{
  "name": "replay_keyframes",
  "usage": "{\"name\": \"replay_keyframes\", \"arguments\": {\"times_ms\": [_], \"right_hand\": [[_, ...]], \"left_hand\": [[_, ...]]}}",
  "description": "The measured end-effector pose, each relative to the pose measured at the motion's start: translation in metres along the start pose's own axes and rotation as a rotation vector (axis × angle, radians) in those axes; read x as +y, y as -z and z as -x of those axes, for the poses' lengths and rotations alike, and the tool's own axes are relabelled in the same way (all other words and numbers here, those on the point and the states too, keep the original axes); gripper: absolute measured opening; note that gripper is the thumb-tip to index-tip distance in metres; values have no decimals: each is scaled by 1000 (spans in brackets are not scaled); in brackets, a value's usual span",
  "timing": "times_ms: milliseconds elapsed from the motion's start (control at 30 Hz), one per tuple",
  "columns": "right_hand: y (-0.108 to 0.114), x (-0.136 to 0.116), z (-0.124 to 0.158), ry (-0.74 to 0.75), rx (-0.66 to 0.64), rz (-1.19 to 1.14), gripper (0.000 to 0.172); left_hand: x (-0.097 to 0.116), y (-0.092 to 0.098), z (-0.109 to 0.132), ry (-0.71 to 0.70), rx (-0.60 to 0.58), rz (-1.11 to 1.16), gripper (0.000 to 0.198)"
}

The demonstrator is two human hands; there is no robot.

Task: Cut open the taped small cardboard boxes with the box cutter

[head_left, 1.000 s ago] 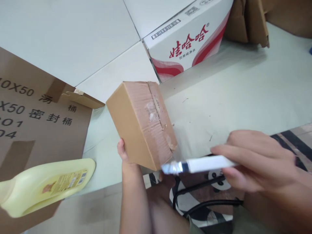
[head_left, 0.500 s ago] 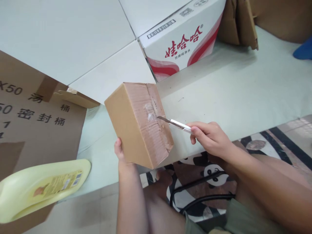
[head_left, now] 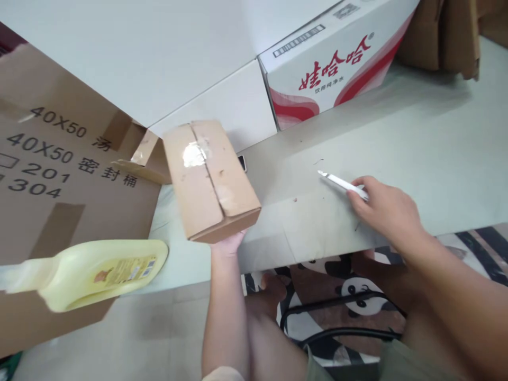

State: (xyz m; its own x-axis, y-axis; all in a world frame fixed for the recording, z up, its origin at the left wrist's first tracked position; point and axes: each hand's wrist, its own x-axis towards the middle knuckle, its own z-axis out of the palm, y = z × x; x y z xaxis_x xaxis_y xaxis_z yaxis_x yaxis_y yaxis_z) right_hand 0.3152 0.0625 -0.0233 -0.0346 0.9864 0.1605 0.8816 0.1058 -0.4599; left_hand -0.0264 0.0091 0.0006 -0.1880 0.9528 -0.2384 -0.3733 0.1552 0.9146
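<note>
A small brown cardboard box (head_left: 222,174) is held up over the pale table by my left hand (head_left: 229,244), which supports it from below with its fingers mostly hidden. The box's top has a center seam between two flaps and a shiny patch of tape. To the right, my right hand (head_left: 387,209) grips a white utility knife (head_left: 343,183) whose tip points left. The knife is apart from the box, above the table surface.
Behind stands a white and red carton (head_left: 337,69). At the left are a large printed cardboard box (head_left: 99,211) and a pale yellow bottle (head_left: 111,270). A dark object (head_left: 243,163) shows behind the small box. Brown cardboard (head_left: 440,37) is at the back right.
The small box has turned, so its seamed face now points up, and it sits more to the left. My right hand has drawn the knife away to the right.
</note>
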Motion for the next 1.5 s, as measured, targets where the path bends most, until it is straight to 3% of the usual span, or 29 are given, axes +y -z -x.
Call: {"name": "replay_keyframes", "arguments": {"times_ms": [100,167,300,400,567,700,800,867,1000,1067,1133,1233,1333,1433,1500], "right_hand": [[-9,5,-2,60,71,77,27],[-8,-3,3,137,100,-19,31],[0,-27,18,415,-164,-527,60],[1,-38,26,524,-292,-721,83],[-6,-38,31,434,-319,-863,82],[-9,-39,32,318,-279,-1099,59],[-9,-39,32,305,-192,-1138,60],[-7,-39,33,341,-210,-1078,64],[-2,-41,37,491,-273,-1012,62],[0,-42,37,487,-258,-993,57],[1,-43,36,417,-239,-939,50],[-1,-44,32,215,-224,-817,37],[-5,-42,27,16,-328,-672,29],[-7,-41,27,51,-460,-663,33],[-7,-40,28,135,-435,-736,45]], "left_hand": [[-2,-11,-1,58,2,286,62],[-8,-19,-2,97,-2,341,61],[-25,-29,-3,150,-6,338,47],[-38,-37,-1,112,14,225,33],[-42,-55,7,-84,0,103,61],[-33,-61,13,-224,-135,-58,74],[-18,-67,23,-331,-255,-233,73],[-7,-75,35,-408,-280,-357,79],[5,-89,49,-457,-146,-452,75],[5,-86,46,-463,-87,-413,70],[2,-77,37,-492,-9,-404,60],[-3,-59,19,-516,237,-405,42],[-6,-44,5,-358,439,-219,39],[-10,-34,-1,-250,437,-132,43],[-14,-30,-2,-280,375,-212,44]]}}
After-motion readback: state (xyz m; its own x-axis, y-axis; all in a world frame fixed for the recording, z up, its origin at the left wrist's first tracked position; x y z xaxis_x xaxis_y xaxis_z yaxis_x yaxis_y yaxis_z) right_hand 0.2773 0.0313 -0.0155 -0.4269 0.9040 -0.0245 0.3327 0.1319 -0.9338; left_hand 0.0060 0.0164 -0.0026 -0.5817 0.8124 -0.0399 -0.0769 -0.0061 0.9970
